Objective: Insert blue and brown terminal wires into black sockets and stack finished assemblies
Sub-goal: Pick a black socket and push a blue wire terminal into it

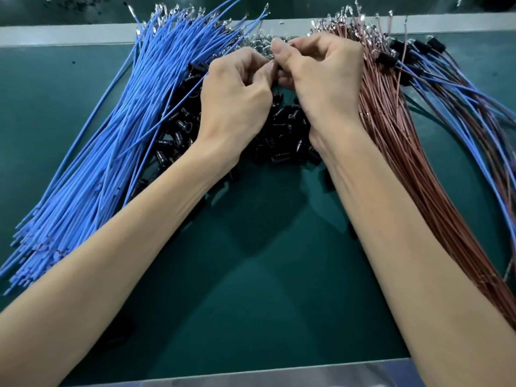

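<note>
Above the black sockets heap point(287, 129), the left hand point(237, 93) seems to pinch one blue wire point(156, 153). The right hand point(321, 79) has its fingers clamped on a mostly hidden dark socket point(280, 71). Brown wires point(391, 141) lie right of the heap. The wire looks light and floppy, best gripped just behind its terminal.

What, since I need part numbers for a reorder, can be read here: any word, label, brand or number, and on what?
None: no readable text anywhere in this view.
The blue wires, brown wires, black sockets and green mat show no print.
The dark part pinched between left hand and right hand is mostly hidden; no marking shows.
</note>
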Demonstrator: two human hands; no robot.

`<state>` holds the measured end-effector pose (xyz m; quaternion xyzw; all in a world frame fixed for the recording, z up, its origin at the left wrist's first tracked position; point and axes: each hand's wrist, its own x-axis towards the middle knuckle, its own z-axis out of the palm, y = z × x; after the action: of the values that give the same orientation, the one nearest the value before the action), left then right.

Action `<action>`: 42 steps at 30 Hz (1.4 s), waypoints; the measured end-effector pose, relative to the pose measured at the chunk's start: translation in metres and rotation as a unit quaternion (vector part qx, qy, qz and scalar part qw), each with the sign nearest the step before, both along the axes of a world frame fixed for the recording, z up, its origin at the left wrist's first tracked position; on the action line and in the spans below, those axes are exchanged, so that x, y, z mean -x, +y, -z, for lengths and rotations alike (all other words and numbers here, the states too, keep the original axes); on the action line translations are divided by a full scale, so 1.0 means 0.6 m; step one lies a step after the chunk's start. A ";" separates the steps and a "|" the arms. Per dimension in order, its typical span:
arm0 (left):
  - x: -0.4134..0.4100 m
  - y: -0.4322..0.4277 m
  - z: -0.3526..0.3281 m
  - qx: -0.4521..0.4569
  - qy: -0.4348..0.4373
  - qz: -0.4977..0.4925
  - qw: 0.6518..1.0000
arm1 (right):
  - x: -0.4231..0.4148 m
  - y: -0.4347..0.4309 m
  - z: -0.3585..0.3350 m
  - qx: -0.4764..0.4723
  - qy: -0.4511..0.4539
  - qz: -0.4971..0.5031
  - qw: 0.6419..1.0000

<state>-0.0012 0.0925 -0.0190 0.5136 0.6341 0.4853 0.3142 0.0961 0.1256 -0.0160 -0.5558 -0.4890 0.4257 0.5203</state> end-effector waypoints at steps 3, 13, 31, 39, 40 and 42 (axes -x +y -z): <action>0.000 -0.004 0.000 0.005 -0.002 0.002 1.000 | 0.004 -0.002 0.001 -0.005 -0.015 0.008 1.000; -0.009 -0.001 -0.016 0.008 -0.005 0.065 0.998 | -0.004 -0.004 -0.016 0.020 0.092 0.058 0.994; 0.008 0.000 -0.017 0.029 -0.037 0.065 0.997 | -0.004 -0.008 -0.012 0.063 0.220 -0.017 0.973; 0.028 0.000 -0.035 0.077 -0.077 0.073 0.991 | -0.027 -0.003 -0.014 0.106 0.316 -0.085 0.939; 0.030 0.000 -0.035 0.072 -0.072 0.079 0.992 | -0.030 -0.002 -0.014 0.106 0.316 -0.093 0.938; 0.033 0.000 -0.034 0.063 -0.057 0.092 0.992 | -0.033 -0.003 -0.016 0.106 0.306 -0.116 0.939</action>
<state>-0.0208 0.0922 0.0014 0.5202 0.5946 0.4421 0.4248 0.1157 0.1239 -0.0063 -0.3896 -0.3193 0.6821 0.5302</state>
